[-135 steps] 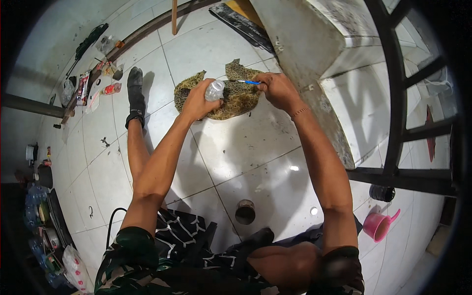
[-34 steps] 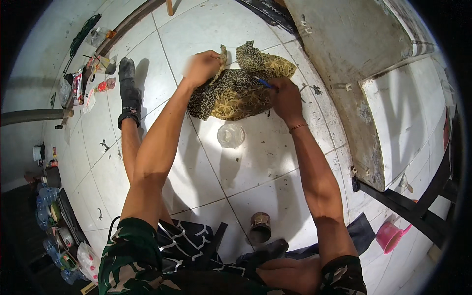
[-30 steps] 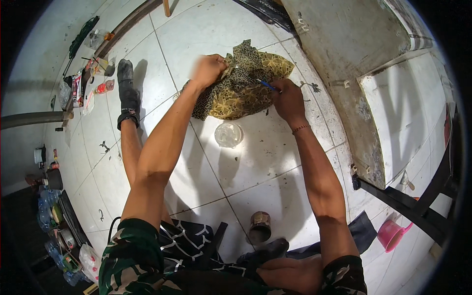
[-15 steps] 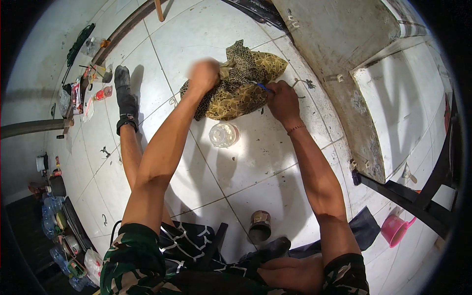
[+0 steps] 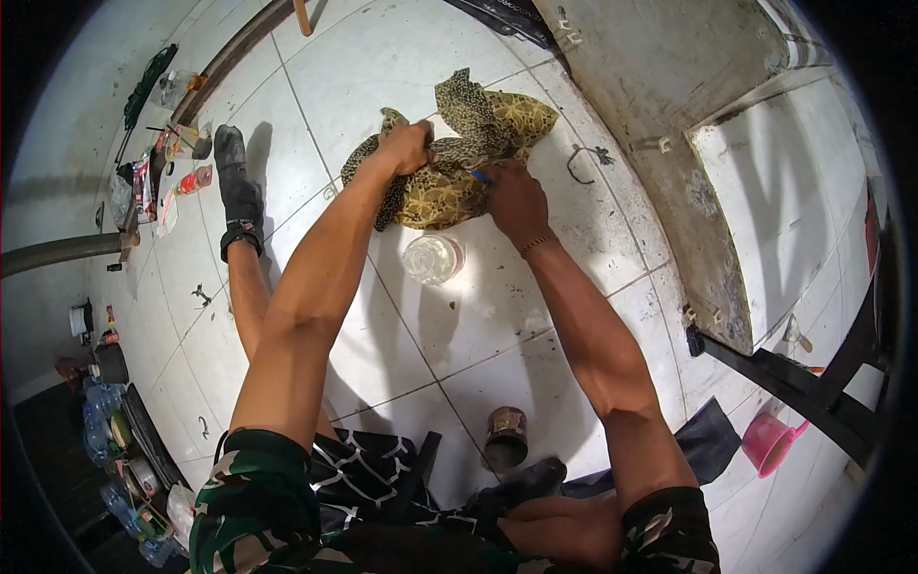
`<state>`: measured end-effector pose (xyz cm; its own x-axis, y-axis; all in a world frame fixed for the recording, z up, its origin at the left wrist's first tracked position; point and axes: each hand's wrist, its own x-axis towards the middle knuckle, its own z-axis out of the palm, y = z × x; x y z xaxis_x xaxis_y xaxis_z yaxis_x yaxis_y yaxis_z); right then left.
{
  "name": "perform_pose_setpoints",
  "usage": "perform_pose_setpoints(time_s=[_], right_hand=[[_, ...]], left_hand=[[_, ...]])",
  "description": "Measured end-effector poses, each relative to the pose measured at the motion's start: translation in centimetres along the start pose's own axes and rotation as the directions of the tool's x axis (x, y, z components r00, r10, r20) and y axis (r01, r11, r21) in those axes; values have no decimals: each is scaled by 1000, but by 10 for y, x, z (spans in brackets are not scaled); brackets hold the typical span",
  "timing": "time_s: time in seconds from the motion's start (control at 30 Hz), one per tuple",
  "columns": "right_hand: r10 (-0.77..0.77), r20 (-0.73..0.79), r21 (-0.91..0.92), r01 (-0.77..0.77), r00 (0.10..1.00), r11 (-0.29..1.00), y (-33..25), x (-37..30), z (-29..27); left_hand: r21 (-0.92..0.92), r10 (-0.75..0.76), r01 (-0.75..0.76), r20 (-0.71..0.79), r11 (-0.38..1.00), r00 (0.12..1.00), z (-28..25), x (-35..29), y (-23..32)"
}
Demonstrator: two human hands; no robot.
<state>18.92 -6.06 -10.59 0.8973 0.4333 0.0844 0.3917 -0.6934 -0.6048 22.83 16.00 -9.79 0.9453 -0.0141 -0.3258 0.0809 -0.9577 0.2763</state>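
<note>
A patterned cloth (image 5: 442, 204), yellow-brown and black, lies bunched on the white tiles before me. My left hand (image 5: 406, 150) is closed on its upper left part, fingers wrapped into the folds. At the cloth's right side, my right hand (image 5: 517, 204) is closed around a small blue object (image 5: 481, 176); only its blue end shows, against the fabric, and the rest is hidden by the fingers. Just below the cloth stands a clear round container (image 5: 432, 259), apparently holding clear liquid.
An open can (image 5: 507, 437) stands near my foot. On the right are a worn pale cabinet-like panel (image 5: 641, 134), a black metal bar (image 5: 779, 378) and a pink dipper (image 5: 768, 445). Bottles and small items, including a red-labelled bottle (image 5: 195, 179), lie along the left.
My right hand has moved left along the cloth with the blue object. My left hand has shifted slightly, and the cloth's upper left is now spread differently, with a corner sticking up.
</note>
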Motion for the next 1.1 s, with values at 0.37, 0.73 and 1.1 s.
perform_pose_setpoints(time_s=[0.37,0.73,1.1], right_hand=[[-130,-111,30,134,985,991,7,0,14],[-206,-220,46,221,953,974,11,2,-1],[-484,-223,-225,439,846,870,-2,11,-31]], left_hand=[[-875,-39,277,286,397,958,0,-21,-8],[-784,59,139,219,605,974,-7,-33,21],[-860,183,100,218,500,959,-4,-23,-2]])
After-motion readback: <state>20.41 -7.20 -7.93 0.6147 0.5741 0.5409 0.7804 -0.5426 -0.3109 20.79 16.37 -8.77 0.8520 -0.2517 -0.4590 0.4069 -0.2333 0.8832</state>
